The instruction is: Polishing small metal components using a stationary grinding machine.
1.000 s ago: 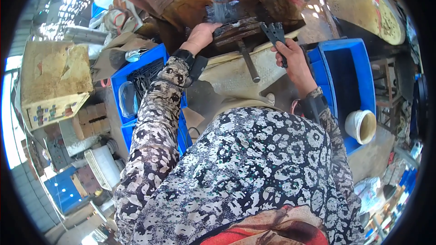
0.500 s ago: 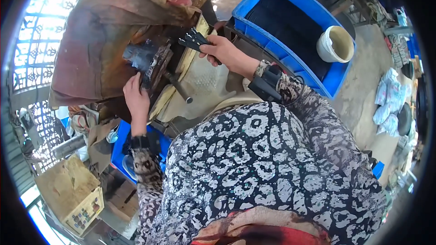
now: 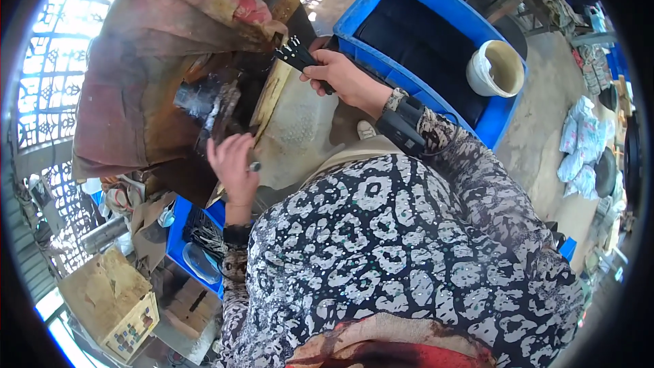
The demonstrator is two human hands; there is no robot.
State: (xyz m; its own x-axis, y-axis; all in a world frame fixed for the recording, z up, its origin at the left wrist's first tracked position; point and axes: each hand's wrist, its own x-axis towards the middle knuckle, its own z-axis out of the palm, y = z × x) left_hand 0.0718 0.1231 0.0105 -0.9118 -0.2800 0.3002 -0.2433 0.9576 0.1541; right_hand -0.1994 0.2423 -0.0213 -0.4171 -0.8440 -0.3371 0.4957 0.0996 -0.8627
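Note:
My right hand [image 3: 340, 78] is closed round a bundle of thin dark strips [image 3: 294, 56] with small shiny tips, fanned toward the upper left. My left hand [image 3: 235, 167] is curled over a short metal lever [image 3: 255, 166], whose round end shows beside the palm; the fingers are slightly smeared by motion. The lever belongs to a dark, wet-looking machine [image 3: 221, 105] with a shiny, blurred part [image 3: 194, 100] at its middle. A stained reddish-brown cloth [image 3: 122, 95] drapes over the machine.
A big blue crate [image 3: 422, 82] at the upper right holds dark contents and a whitish bucket [image 3: 496, 69]. A smaller blue bin [image 3: 178, 232] with thin metal pieces stands lower left, near a worn box [image 3: 109, 293]. A pale sheet [image 3: 293, 126] lies beside the machine; plastic bags [image 3: 579, 143] lie far right.
My left hand has moved right and down from the machine's edge onto the lever, which has swung down and left. My right hand still holds the strips, nearly in place.

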